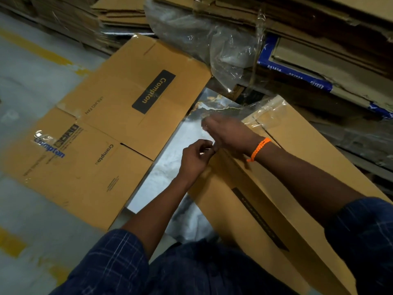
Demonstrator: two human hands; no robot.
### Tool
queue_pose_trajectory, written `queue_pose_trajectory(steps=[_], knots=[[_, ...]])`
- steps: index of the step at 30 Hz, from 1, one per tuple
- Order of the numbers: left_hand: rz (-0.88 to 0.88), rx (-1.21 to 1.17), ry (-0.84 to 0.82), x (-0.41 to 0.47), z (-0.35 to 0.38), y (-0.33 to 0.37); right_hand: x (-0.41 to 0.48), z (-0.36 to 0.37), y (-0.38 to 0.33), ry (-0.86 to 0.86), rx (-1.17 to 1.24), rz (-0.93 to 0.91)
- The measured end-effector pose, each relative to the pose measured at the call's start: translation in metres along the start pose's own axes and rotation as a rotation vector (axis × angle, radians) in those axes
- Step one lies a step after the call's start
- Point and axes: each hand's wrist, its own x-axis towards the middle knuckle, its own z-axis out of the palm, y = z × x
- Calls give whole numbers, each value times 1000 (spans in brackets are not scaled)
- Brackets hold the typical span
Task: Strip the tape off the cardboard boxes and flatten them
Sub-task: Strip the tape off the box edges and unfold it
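Brown corrugated cardboard fills most of the view, and two cardboard boxes lie in the foreground. One flattened brown box printed "Crompton" (pixel 119 124) lies spread on the grey floor with yellow markings (pixel 32 81), left of centre, its flaps splayed flat and nothing in it. The second, a long brown box with a dark printed strip (pixel 276 188), runs from the middle to the lower right; it is closed along the side that shows, so its contents cannot be seen. Crinkled clear tape (pixel 265 111) clings to its far end, right of centre. A glossy grey marbled slab (pixel 185 135) shows between the two boxes.

Two hands meet over the near corner of the long box. The left hand (pixel 195 156) has its fingers curled, pinching a small pale scrap (pixel 204 153) too blurred to name. The right hand (pixel 227 133), with one orange braided wristband (pixel 258 149), is smeared by motion, so its grip cannot be told.

Along the top sit a stack of flattened cardboard sheets (pixel 123 15), one crumpled clear plastic bag (pixel 223 45) and one blue-edged carton (pixel 297 75).
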Motion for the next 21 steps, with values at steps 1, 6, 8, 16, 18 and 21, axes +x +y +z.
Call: queue_pose_trajectory(steps=[1, 6, 8, 16, 18, 21], knots=[[-55, -16, 18, -1, 2, -4, -6, 2, 6, 111, 26, 104], [-410, -273, -58, -1, 9, -3, -59, 14, 8, 278, 60, 388], [-577, -558, -83, 0, 8, 10, -76, 22, 2, 353, 35, 436], [-565, -727, -94, -10, 11, 28, -97, 26, -5, 404, 28, 446], [-492, -670, -53, -9, 12, 27, -100, 17, 4, 320, -14, 431], [-289, -476, -27, -1, 9, 26, -101, 5, 26, 233, -118, 349]])
